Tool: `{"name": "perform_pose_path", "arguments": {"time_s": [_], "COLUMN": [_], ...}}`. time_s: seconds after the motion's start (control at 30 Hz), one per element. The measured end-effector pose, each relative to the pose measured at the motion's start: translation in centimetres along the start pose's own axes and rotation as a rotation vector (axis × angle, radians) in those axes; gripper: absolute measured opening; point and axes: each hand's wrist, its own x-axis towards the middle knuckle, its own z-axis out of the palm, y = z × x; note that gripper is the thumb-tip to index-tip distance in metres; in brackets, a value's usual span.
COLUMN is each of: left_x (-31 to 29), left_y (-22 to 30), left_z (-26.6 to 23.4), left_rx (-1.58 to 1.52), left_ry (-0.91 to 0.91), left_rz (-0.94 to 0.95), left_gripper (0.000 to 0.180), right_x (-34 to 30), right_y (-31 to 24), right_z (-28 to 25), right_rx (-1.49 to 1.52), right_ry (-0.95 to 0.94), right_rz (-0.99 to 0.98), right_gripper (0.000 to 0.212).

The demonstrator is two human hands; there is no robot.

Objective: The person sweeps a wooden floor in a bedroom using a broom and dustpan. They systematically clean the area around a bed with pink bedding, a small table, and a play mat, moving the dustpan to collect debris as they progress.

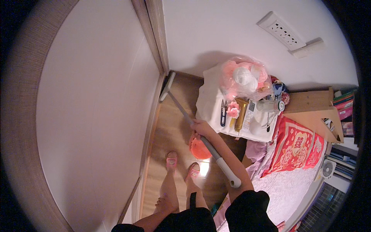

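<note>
My right hand (204,128) is closed around the grey shaft of a long-handled mop (221,158), which has a white grip end. The shaft slants away to the far left. Its narrow pale head (167,87) lies on the wooden floor (178,116), in the corner beside the white door panel. My left hand (167,202) lies on my left leg near the knee, with fingers apart and nothing visible in it. Partly behind the right hand and shaft, an orange-red round container (199,148) stands on the floor near my feet.
A small white-covered table (210,100) bears a bag of pink and white yarn balls (244,77), thread snips (223,113), a remote control (249,115) and a glass jar (268,105). A bed with a red pillow (296,146) is at right. The white door panel (92,116) bounds the left.
</note>
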Motion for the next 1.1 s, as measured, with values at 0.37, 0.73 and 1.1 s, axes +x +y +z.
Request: {"name": "perform_pose_path", "arguments": {"time_s": [0.37, 0.73, 1.1], "left_x": [0.8, -0.8, 0.0], "left_y": [-1.5, -1.7, -2.1], "left_z": [0.3, -1.6, -0.6], "left_rx": [0.031, 0.046, 0.144], "left_ry": [0.002, 0.046, 0.149], "left_rz": [-0.052, 0.041, 0.041], "left_gripper": [0.093, 0.087, 0.092], "right_x": [-1.4, -1.0, -9.2], "right_y": [7.7, 5.5, 15.9], "right_z": [1.2, 7.5, 14.1], "right_rx": [0.614, 1.334, 0.919], "right_ry": [0.153, 0.043, 0.149], "right_rz": [0.022, 0.066, 0.142], "right_gripper": [0.022, 0.004, 0.03]}}
